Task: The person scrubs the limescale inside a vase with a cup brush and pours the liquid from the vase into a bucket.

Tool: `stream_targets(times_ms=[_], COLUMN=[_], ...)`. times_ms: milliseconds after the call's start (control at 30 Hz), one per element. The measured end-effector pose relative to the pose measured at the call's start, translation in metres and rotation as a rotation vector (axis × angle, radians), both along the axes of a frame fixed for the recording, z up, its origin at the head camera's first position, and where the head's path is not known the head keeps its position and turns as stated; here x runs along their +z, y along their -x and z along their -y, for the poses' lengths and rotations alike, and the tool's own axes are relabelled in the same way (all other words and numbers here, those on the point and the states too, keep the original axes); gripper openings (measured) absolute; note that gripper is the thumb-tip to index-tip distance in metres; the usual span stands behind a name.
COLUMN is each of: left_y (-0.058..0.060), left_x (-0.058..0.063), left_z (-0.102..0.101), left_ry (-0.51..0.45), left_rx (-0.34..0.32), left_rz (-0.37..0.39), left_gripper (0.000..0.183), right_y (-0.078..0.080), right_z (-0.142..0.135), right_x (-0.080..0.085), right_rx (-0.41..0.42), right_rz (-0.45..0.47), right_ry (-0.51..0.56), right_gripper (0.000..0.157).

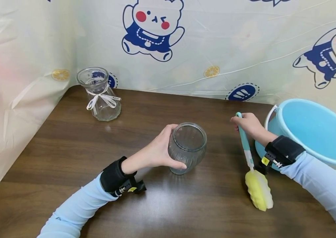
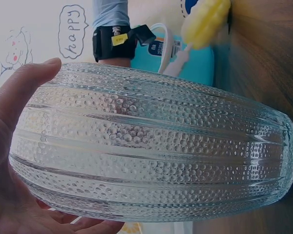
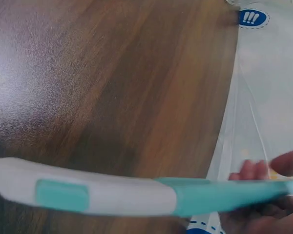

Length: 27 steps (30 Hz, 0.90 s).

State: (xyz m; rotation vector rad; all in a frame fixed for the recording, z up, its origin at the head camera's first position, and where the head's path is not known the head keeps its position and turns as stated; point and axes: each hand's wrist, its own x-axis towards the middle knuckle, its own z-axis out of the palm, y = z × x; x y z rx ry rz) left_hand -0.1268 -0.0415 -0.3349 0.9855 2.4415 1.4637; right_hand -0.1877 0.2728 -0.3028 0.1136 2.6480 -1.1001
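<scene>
Jar (image 1: pixel 190 149) grasped by left grip (image 1: pixel 157 151); right grip (image 1: pixel 250 125) grasps brush (image 1: pixel 249 162) right of jar. Apparent staging step; next: align brush above jar.

The jar (image 1: pixel 191 153) is clear glass, bulging at the body, with vertical ribs, bands of small raised dots and a thick round rim. It sits just right of the middle of the head view, mouth up, in the grip of the left hand (image 1: pixel 160 148), the thumb across its lower left side. In the left wrist view it fills the frame sideways, base to the right. The brush (image 1: pixel 248 159), right of centre, has a teal-and-white handle, pinched near its upper end by the right hand (image 1: pixel 249 125); its yellow-and-white sponge head points to the lower right.
</scene>
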Motion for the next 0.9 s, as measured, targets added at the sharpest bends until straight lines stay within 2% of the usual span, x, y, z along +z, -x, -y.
stream_targets(times_ms=[133, 333, 667, 900], left_y=[-0.001, -0.001, -0.001, 0.000], left_x=[0.000, -0.001, -0.002, 0.000], left_z=[0.001, 0.002, 0.003, 0.001], left_ry=[0.003, -0.005, 0.002, 0.001], left_rx=[0.005, 0.003, 0.006, 0.002], left_rz=[0.004, -0.001, 0.001, -0.004], left_gripper=[0.099, 0.099, 0.099, 0.099], right_y=[0.005, 0.011, 0.025, 0.031], right_z=[0.000, -0.002, -0.008, -0.013], right_x=[-0.010, -0.025, -0.052, -0.072], right_rx=[0.061, 0.094, 0.110, 0.108], right_rz=[0.031, -0.041, -0.072, -0.051], right_ry=[-0.112, -0.278, -0.316, -0.328], right_gripper=[0.030, 0.028, 0.028, 0.031])
